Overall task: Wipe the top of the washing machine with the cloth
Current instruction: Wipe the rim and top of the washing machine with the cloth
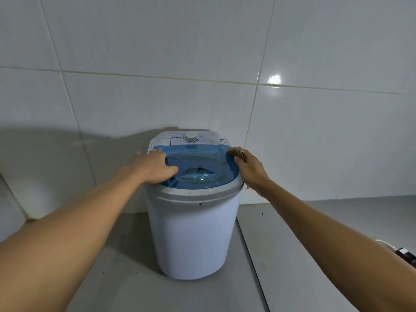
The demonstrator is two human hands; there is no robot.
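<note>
A small white washing machine [193, 235] stands on the grey floor against the tiled wall. Its top is a translucent blue lid [202, 158] with a white control panel and dial [191, 137] behind it. My left hand [155, 165] lies flat on the lid's left side, fingers spread, holding nothing. My right hand [249, 167] rests on the machine's right rim, closed on a brownish cloth [235, 151] that pokes out past the fingertips at the lid's far right corner. Most of the cloth is hidden under the hand.
White wall tiles [202, 64] rise right behind the machine. Grey floor [126, 278] surrounds it, with a raised step edge [252, 255] running along the right. A small dark object [405, 255] lies at the right edge, partly behind my forearm.
</note>
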